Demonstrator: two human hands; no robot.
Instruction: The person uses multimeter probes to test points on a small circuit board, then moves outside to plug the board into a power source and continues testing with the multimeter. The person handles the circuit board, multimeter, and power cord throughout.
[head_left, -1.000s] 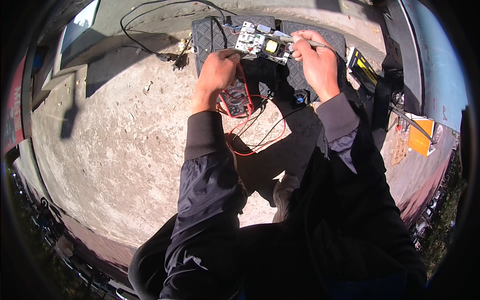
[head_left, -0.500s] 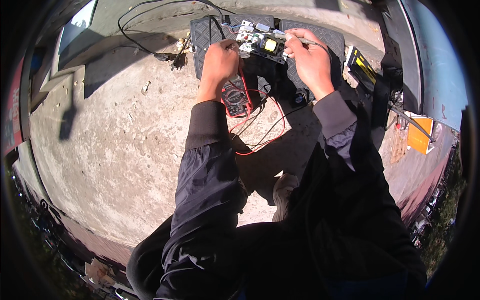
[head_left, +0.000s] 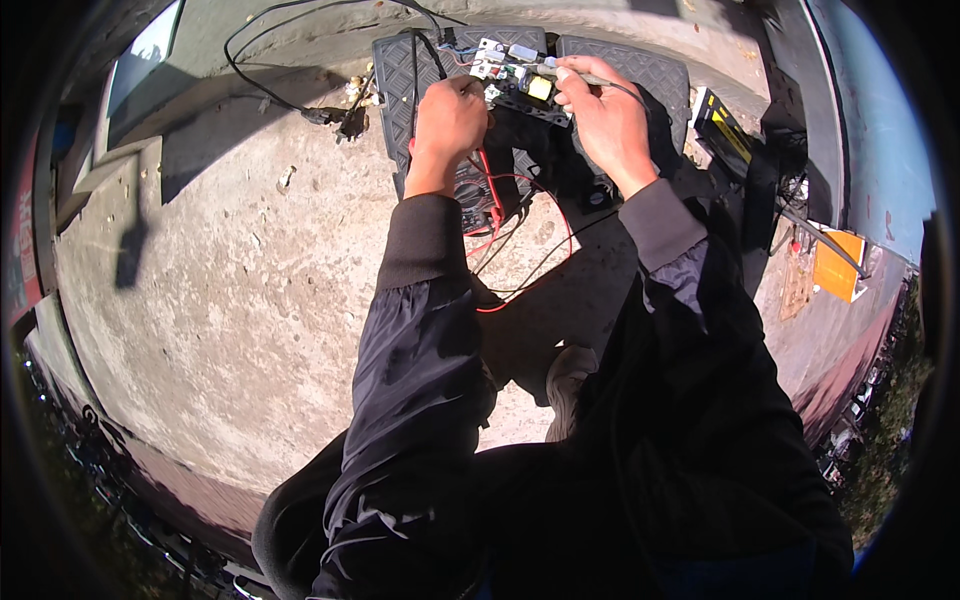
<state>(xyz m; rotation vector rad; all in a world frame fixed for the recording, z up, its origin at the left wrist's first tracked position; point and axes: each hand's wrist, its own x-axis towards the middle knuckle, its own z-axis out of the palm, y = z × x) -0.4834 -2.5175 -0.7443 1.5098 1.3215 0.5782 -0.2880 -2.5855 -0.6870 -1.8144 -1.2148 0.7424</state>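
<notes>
A circuit board (head_left: 490, 57) with a yellow-wrapped transformer (head_left: 539, 88) lies on a dark textured mat (head_left: 620, 60) at the far side. Over the board's right part, my right hand (head_left: 612, 125) grips a grey pen-shaped tool (head_left: 590, 78) with a cord. Its tip reaches in among the components; the exact contact point is too small to make out. My left hand (head_left: 450, 125) is closed at the board's near left edge, and what its fingers pinch is hidden. Partly behind that wrist lies a red and black multimeter (head_left: 474, 205).
Red and black test leads (head_left: 572, 240) loop over the concrete near the multimeter. A black cable with a plug (head_left: 318, 115) lies at the far left. To the right are a black and yellow box (head_left: 722, 130) and an orange card (head_left: 838, 266). My shoe (head_left: 568, 385) stands below.
My right hand and its tool have shifted a little left over the board. My left hand has moved slightly right, and its wrist now covers more of the multimeter.
</notes>
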